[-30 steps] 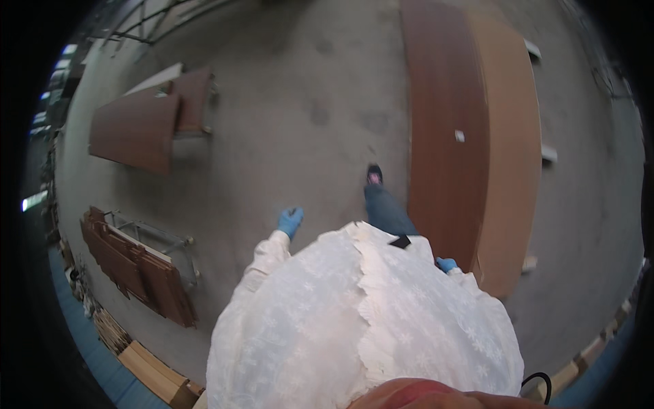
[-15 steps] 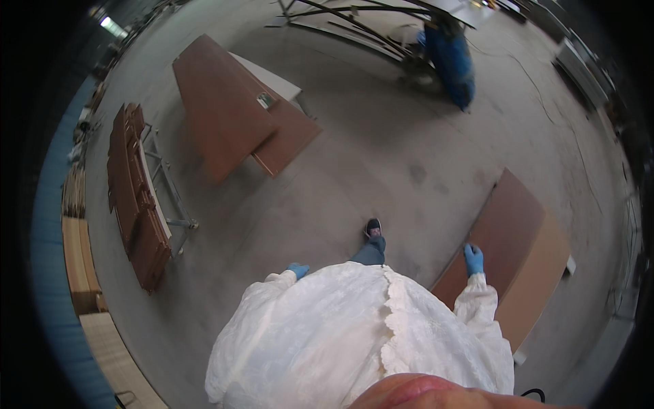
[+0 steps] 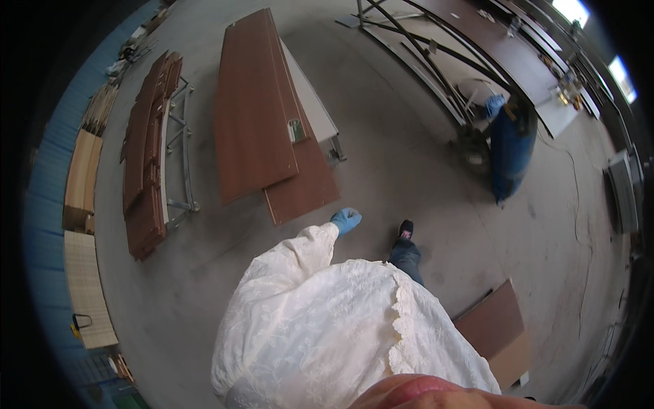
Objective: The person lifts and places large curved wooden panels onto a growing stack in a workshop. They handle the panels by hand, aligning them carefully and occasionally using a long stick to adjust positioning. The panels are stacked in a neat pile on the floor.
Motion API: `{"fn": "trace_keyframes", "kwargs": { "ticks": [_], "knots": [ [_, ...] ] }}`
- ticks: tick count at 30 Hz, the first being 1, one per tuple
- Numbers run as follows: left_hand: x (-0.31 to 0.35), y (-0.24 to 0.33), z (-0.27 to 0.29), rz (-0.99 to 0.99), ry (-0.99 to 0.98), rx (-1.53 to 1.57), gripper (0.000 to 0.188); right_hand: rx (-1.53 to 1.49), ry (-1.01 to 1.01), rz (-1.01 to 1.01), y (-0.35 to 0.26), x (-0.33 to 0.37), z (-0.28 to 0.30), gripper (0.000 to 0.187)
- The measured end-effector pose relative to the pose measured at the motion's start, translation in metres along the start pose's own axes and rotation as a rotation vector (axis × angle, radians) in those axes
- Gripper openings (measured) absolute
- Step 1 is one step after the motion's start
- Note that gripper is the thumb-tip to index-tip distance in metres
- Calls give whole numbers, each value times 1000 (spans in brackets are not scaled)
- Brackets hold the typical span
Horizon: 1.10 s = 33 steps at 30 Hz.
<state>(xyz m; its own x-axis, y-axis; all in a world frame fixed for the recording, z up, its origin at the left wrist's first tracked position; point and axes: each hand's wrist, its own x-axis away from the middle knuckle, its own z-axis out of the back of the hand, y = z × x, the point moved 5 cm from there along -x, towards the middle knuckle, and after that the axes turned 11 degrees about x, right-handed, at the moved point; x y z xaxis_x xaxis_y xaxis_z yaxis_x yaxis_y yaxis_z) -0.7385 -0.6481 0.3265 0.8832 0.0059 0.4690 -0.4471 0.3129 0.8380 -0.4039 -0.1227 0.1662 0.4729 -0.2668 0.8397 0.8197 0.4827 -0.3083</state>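
Observation:
My left hand (image 3: 346, 220), in a blue glove, is held out in front of me over the floor. Its fingers are curled in, and nothing shows in them. Nearest to it is the lower corner of a reddish-brown panel (image 3: 304, 194), with a gap between them. A longer brown panel (image 3: 255, 116) lies partly over that one, on a stand with a pale board (image 3: 306, 92) beneath. My right hand is out of sight, hidden behind my white lace-trimmed clothing.
More brown panels (image 3: 144, 157) rest on a metal rack (image 3: 182, 136) at left. Light wooden boards (image 3: 85, 290) line the blue wall. A blue drum-like container (image 3: 512, 153) stands beside a metal-framed table (image 3: 463, 51). Behind at right lies another brown panel (image 3: 494, 317). A cable (image 3: 575, 204) crosses the floor.
I have moved forward and my view has turned right. My left hand has swung forward; my right has left view. The stacked panels are nearer, and the right-hand panel has slipped behind me.

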Motion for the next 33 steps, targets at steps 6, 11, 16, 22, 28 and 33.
{"fn": "trace_keyframes", "kwargs": {
  "ticks": [6,11,16,22,28,33],
  "knots": [
    [-67,-25,35,431,143,-229,53,108,81,-28,-214,-144,193,38],
    [-93,-39,58,490,312,-70,46,330,420,568,-516,-243,315,31],
    [-130,-41,61,668,413,144,41,211,173,795,-765,-285,318,34],
    [-264,-6,100,827,475,345,45,262,-31,787,-873,-314,260,33],
    [-428,121,200,421,490,524,29,488,-42,406,-865,-358,265,36],
    [-527,169,252,313,550,679,25,691,18,270,-900,-393,301,43]
  ]
}}
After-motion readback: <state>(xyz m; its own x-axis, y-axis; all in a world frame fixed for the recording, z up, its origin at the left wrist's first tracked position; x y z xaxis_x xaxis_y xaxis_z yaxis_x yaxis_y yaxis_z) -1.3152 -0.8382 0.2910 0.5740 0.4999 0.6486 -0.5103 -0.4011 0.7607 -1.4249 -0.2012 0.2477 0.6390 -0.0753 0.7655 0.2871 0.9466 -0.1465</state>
